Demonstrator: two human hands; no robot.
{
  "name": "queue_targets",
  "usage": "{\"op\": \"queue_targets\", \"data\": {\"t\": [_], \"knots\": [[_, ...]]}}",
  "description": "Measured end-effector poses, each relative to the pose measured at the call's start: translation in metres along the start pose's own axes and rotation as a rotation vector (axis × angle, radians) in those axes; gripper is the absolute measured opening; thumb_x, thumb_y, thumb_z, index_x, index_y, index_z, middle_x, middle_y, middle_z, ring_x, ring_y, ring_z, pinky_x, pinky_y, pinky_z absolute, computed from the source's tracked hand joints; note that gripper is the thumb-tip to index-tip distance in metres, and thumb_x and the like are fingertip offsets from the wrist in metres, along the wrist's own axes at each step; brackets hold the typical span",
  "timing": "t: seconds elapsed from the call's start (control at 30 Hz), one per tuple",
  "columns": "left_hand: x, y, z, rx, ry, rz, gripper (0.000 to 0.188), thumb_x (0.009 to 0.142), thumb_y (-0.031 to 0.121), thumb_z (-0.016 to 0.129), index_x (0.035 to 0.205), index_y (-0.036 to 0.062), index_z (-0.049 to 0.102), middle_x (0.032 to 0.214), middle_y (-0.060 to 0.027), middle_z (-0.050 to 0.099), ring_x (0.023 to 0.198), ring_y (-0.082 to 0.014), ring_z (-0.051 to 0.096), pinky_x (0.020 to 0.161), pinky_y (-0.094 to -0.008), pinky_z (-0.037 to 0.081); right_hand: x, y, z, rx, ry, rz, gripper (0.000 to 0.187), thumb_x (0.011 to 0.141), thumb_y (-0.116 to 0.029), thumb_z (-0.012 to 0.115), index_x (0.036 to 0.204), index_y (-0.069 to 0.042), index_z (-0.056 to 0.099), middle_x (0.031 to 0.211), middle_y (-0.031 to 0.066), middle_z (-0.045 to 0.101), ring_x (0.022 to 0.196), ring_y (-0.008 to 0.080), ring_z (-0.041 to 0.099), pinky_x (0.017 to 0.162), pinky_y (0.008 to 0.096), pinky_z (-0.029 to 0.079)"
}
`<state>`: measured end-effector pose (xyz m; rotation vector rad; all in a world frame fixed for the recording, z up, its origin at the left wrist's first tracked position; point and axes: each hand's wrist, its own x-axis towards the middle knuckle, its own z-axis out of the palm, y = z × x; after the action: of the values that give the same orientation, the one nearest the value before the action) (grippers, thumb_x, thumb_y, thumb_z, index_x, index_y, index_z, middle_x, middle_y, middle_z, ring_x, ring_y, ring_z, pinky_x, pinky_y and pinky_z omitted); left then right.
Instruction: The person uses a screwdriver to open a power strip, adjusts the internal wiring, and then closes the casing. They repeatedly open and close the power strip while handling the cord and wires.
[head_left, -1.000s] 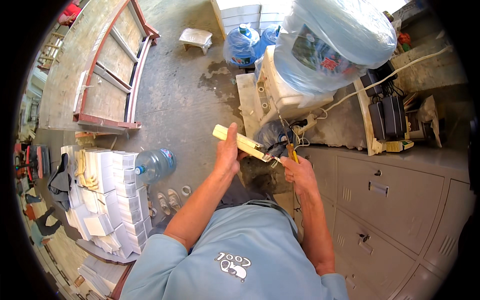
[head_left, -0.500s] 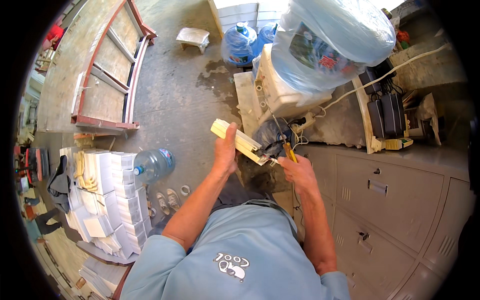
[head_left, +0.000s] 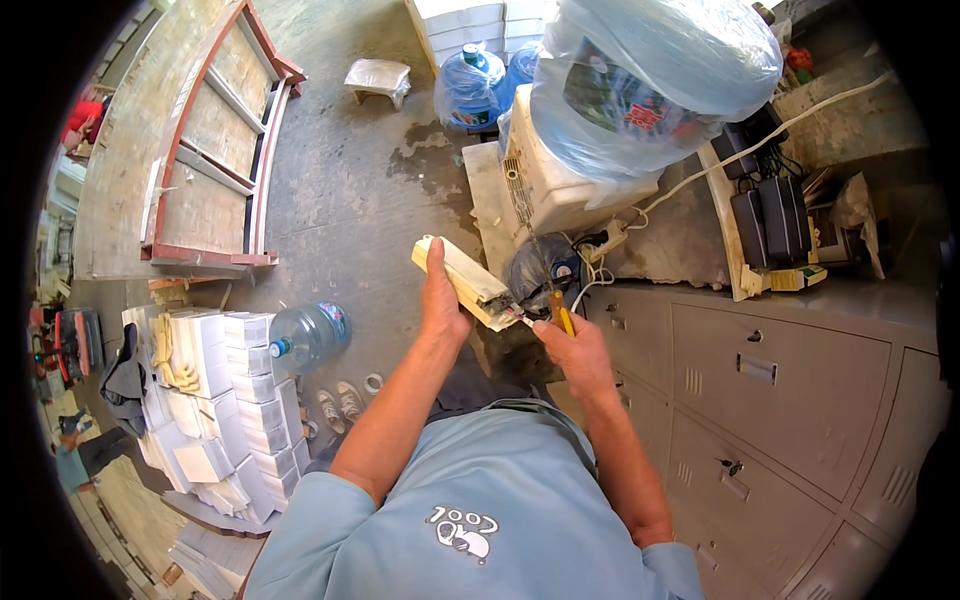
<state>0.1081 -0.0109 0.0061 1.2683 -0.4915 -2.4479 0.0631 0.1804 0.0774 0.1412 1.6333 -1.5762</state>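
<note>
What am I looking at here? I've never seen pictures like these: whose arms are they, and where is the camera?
There is no machine here, just a person working with bare hands. All the pictures come from one camera on that person's head, looking down; its wide lens bends straight edges and leaves the dark rim.

The left hand grips a long cream case. The right hand holds a tool with a yellow handle, its fingers close to the case's end. Whether they touch it is hard to tell.

Case and tool are held up above the floor. On the floor at left are a bottle and a pair of shoes. Grey lockers stand at right.
</note>
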Motion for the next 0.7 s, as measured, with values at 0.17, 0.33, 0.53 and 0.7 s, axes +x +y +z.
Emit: {"op": "queue_targets", "data": {"t": [0.17,0.33,0.53,0.7], "knots": [[-0.003,-0.001,0.005,0.064,0.014,0.033,0.067,0.087,0.057,0.062,0.125,0.0038,0.047,0.109,-0.0098,0.058,0.099,-0.0238,0.059,0.089,-0.0404,0.049,-0.004,-0.003,0.006,-0.054,0.067,-0.082,0.025,0.086,-0.022,0.070,0.073,-0.006,0.056,0.064,-0.0064,0.044,0.057,0.0032,0.036,0.050,0.0234,0.030],[0.007,-0.006,-0.002,0.069,-0.031,0.057,0.059,0.089,0.055,0.058,0.121,0.0063,0.049,0.103,-0.0104,0.060,0.093,-0.0249,0.061,0.083,-0.0430,0.052,-0.004,0.002,0.007,-0.184,0.155,-0.144,0.029,0.085,-0.024,0.070,0.073,-0.001,0.055,0.063,-0.0041,0.043,0.060,0.0066,0.037,0.053,0.0278,0.034],[0.005,-0.006,0.000,0.099,-0.034,0.042,0.059,0.091,0.055,0.055,0.121,0.0046,0.049,0.104,-0.0107,0.059,0.095,-0.0240,0.061,0.085,-0.0411,0.051,-0.001,0.008,0.006,-0.190,0.189,-0.160,0.030,0.085,-0.025,0.070,0.074,0.000,0.055,0.064,-0.0028,0.043,0.062,0.0079,0.038,0.055,0.0291,0.035],[0.009,-0.006,0.001,0.044,0.000,0.003,0.059,0.092,0.055,0.054,0.124,0.0057,0.048,0.111,-0.0109,0.058,0.102,-0.0249,0.059,0.090,-0.0420,0.049,-0.002,-0.006,0.012,-0.160,0.140,-0.112,0.027,0.087,-0.023,0.067,0.077,-0.001,0.057,0.065,-0.0026,0.045,0.063,0.0073,0.039,0.056,0.0279,0.036]]}}
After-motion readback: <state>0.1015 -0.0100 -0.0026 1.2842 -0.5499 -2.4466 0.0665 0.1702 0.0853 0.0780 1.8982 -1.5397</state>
